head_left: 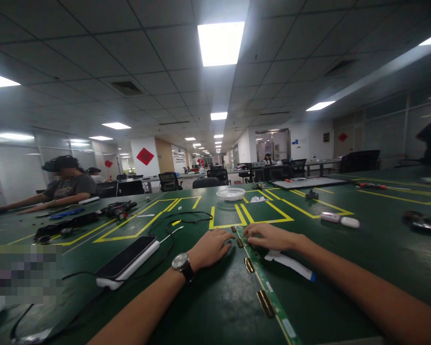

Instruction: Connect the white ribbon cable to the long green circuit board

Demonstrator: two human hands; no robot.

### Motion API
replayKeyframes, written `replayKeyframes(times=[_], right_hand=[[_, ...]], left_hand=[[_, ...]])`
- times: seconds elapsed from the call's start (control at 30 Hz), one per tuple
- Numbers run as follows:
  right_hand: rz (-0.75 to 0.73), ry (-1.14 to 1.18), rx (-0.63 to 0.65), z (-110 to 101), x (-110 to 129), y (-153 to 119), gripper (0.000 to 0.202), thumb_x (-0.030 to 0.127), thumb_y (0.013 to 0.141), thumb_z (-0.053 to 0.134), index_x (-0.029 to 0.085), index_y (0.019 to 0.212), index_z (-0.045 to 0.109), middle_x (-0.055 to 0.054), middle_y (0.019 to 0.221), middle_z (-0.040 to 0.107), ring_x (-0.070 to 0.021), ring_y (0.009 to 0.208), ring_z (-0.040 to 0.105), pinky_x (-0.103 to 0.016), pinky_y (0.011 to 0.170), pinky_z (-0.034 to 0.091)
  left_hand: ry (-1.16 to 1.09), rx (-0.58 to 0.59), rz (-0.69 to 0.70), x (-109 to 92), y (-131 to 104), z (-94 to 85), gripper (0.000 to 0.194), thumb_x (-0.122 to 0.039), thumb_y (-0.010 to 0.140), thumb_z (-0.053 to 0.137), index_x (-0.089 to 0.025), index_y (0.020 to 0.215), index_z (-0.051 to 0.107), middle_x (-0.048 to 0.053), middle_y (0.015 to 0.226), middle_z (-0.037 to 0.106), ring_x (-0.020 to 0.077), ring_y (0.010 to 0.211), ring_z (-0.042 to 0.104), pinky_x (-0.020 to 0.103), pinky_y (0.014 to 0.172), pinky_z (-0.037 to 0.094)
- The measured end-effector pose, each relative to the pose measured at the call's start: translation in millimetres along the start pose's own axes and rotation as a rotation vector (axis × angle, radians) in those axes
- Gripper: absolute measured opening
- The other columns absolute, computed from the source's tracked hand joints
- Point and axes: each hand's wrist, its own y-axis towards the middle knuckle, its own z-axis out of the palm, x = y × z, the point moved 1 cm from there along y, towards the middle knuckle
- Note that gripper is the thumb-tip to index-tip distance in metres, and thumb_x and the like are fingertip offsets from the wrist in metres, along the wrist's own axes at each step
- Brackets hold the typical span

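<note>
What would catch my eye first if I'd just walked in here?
Probably the long green circuit strip with shiny gold-coloured tabs, running from the near edge of the view to between two bare hands. Next, the yellow lines marking out boxes on the dark green table. Overhead, a bright ceiling light glares at top centre.

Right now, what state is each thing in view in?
Left hand: loosely open, beside the board.
Right hand: fingers at the board, grip unclear.
Board: flat.
Phone: screen dark.
Watch: fastened.
Cable: loose, curving.
Basket: upright.
Ceiling light: lit.
</note>
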Motion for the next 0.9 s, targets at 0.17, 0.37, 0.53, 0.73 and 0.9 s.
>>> replayKeyframes(times=[0.17,0.37,0.53,0.73,0.9], right_hand=[[0.301,-0.205,-0.004,-23,-14,-12,0.020,0.036,0.084,0.060,0.018,0.093,0.063,-0.005,0.087,0.068,-0.0210,0.078,0.061,-0.029,0.066,0.042],[0.417,-0.179,0.222,-20,-15,-19,0.034,0.033,0.074,0.067,0.019,0.104,0.060,-0.007,0.097,0.066,-0.0242,0.084,0.061,-0.027,0.061,0.038],[0.294,-0.032,0.201,-8,-8,-12,0.029,0.022,0.074,0.063,0.021,0.103,0.060,-0.002,0.089,0.065,-0.0188,0.077,0.060,-0.024,0.060,0.039],[0.253,-0.023,0.176,-9,-4,-12,0.025,0.023,0.075,0.064,0.019,0.100,0.062,-0.002,0.090,0.064,-0.0181,0.077,0.059,-0.024,0.060,0.039],[0.235,-0.051,0.157,-6,-7,-10,0.022,0.023,0.077,0.064,0.020,0.098,0.065,-0.003,0.092,0.065,-0.0193,0.081,0.060,-0.025,0.063,0.040]], left_hand=[[-0.045,0.008,0.081,-6,0,0.5,0.031,-0.027,0.099,0.048,-0.025,0.129,0.056,0.005,0.131,0.059,0.0228,0.121,0.053,0.037,0.104,0.042],[-0.097,0.035,0.172,-13,0,5.2,0.036,-0.031,0.100,0.047,-0.028,0.136,0.050,0.004,0.146,0.048,0.0241,0.132,0.046,0.039,0.107,0.039],[-0.109,0.090,0.183,-17,-1,3.4,0.036,-0.033,0.102,0.043,-0.028,0.138,0.049,0.004,0.145,0.050,0.0242,0.129,0.049,0.040,0.104,0.041],[-0.126,0.095,0.191,-17,-1,2.9,0.037,-0.032,0.102,0.043,-0.028,0.138,0.049,0.003,0.145,0.051,0.0243,0.129,0.049,0.041,0.105,0.041],[-0.126,0.102,0.194,-15,0,5.5,0.037,-0.033,0.102,0.043,-0.028,0.138,0.049,0.004,0.145,0.050,0.0244,0.128,0.049,0.041,0.104,0.041]])
